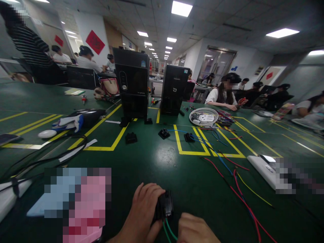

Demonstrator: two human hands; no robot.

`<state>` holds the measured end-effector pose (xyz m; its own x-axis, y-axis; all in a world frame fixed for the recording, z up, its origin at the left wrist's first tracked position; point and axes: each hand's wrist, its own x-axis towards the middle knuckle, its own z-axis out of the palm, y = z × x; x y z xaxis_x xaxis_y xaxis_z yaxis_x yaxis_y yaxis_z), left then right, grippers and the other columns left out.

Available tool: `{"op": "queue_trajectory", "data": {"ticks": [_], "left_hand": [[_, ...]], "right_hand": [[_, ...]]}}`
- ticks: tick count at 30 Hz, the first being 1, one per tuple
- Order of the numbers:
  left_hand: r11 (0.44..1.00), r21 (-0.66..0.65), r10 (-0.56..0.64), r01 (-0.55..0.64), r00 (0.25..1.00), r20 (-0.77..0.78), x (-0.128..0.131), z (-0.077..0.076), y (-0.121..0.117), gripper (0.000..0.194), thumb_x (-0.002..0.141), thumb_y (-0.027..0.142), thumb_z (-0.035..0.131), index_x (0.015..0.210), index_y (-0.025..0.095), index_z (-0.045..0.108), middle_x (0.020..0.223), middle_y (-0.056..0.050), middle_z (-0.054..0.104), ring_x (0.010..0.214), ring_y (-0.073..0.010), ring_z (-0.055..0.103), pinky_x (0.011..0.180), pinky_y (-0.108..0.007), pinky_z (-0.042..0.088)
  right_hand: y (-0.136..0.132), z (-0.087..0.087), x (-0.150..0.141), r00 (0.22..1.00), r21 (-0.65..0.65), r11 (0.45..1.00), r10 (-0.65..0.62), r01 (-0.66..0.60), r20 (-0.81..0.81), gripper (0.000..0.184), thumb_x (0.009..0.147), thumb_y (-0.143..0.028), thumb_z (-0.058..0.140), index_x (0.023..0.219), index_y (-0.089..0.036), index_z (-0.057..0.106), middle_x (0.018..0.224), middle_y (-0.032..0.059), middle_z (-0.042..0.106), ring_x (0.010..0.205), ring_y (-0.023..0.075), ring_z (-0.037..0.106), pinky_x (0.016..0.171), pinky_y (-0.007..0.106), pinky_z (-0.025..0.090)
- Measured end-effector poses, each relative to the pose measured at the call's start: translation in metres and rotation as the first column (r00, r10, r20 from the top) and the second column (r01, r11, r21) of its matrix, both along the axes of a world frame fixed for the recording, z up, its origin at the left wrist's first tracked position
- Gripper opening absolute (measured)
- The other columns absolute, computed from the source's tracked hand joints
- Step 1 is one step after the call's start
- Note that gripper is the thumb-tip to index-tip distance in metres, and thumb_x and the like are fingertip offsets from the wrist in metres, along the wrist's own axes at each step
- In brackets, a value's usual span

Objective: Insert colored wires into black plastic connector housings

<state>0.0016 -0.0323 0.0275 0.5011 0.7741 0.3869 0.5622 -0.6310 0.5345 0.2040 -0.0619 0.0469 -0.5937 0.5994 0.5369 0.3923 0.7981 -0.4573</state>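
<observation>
My left hand (145,211) is closed around a small black plastic block (167,204) on the green table, with fingers along its left side and top. Two green wires (169,229) come out of the block's near end and run down past the bottom edge of the picture. Just right of these wires is my right hand (193,227), its fingers curled. The wires pass close to its left edge; what lies inside the fingers is hidden. Similar black blocks lie farther off: one alone (131,137), another with a blue wire (164,134), and a third (188,137).
Two black computer towers (132,84) stand at the back. A white round basket (204,116) holds small parts. Loose red wires (236,192) cross the right side. A white device (263,170) lies at right, black cables (73,148) at left. A person (225,92) sits across the table.
</observation>
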Motion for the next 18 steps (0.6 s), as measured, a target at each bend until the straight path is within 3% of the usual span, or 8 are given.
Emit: {"op": "queue_trajectory", "data": {"ticks": [4,9,12,15,18], "left_hand": [[1.0,-0.031,0.008,-0.008,1.0,0.001,0.0,0.001,0.0,0.062,0.066,0.011,0.056,0.125,0.026,0.042,0.122,-0.006,0.057,0.12,-0.0297,0.046,0.107,-0.057,0.025],[0.999,-0.039,0.012,-0.011,1.0,0.016,0.001,0.003,0.0,0.059,0.067,0.012,0.056,0.123,0.026,0.043,0.12,-0.006,0.057,0.118,-0.0296,0.048,0.106,-0.058,0.026],[1.0,-0.028,0.013,-0.012,1.0,0.024,0.001,0.003,0.0,0.057,0.068,0.012,0.056,0.122,0.026,0.043,0.12,-0.006,0.057,0.116,-0.0295,0.05,0.106,-0.057,0.028],[1.0,-0.021,0.012,-0.011,0.999,0.035,0.001,0.003,0.0,0.057,0.068,0.013,0.057,0.122,0.027,0.043,0.119,-0.005,0.058,0.116,-0.0292,0.05,0.106,-0.056,0.028],[1.0,-0.017,0.008,-0.007,0.999,0.033,0.001,0.003,-0.001,0.063,0.066,0.011,0.056,0.125,0.027,0.041,0.121,-0.005,0.056,0.118,-0.0292,0.049,0.106,-0.057,0.026]], "right_hand": [[0.001,-0.01,0.003,0.993,0.001,1.0,0.005,-0.005,0.119,0.056,0.104,-0.045,0.01,0.059,-0.021,0.035,0.05,-0.0038,0.042,0.046,0.0107,0.034,0.046,0.024,0.03],[-0.001,0.002,0.01,0.972,0.005,0.997,-0.081,0.082,0.221,0.053,0.104,-0.037,0.01,0.061,-0.022,0.037,0.051,-0.0023,0.047,0.047,0.0118,0.036,0.047,0.026,0.029],[-0.002,0.014,0.011,0.982,-0.048,0.991,-0.118,0.127,0.148,0.05,0.105,-0.035,0.014,0.065,-0.021,0.04,0.054,-0.0012,0.049,0.051,0.0121,0.041,0.051,0.026,0.032],[-0.003,0.018,0.007,0.997,-0.085,0.993,-0.081,0.082,0.018,0.049,0.104,-0.04,0.014,0.067,-0.022,0.04,0.055,-0.0016,0.046,0.052,0.0122,0.041,0.051,0.025,0.033],[-0.003,0.014,0.002,1.0,-0.002,1.0,-0.01,0.01,-0.019,0.05,0.104,-0.042,0.017,0.066,-0.021,0.042,0.055,-0.0024,0.046,0.052,0.0116,0.04,0.049,0.023,0.034]]}}
